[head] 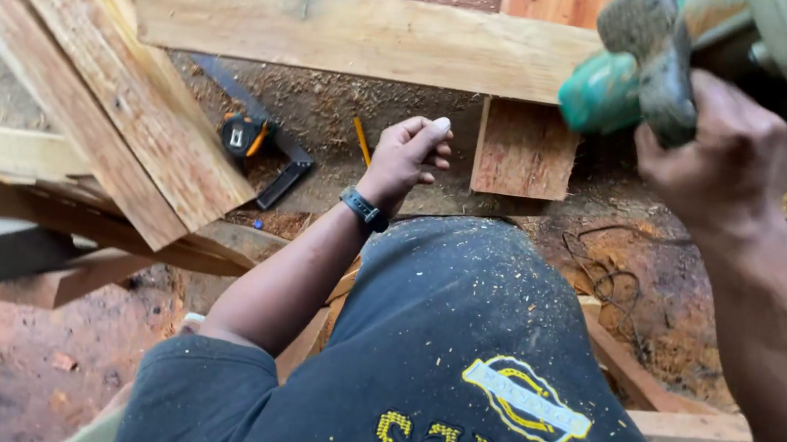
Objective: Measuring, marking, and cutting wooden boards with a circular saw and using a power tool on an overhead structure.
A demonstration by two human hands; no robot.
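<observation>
Two hands are at work over a sawdust-covered bench. The right hand (717, 154) is closed around the handle of a green power saw (718, 61), held raised at the upper right, clear of the wood; its blade is not visible from this angle. The left hand (411, 154) is loosely curled and holds nothing, hovering above the bench just beside a yellow pencil (361, 140). By judgement, this is the stage between marking and cutting: the tool is lifted but not set to any board.

A long pale plank (355, 34) lies across the bench. A short reddish board (525, 147) passes under it and projects toward the person, directly below the saw. The next move would call for the saw to be lowered squarely and the free hand kept off the cut line.

A tape measure (243, 135) rests on a dark metal square (268, 148) to the left. A stack of rough boards (103, 79) leans at the far left. A dark cable (605, 275) lies looped on the sawdust near the person's body and could snag.
</observation>
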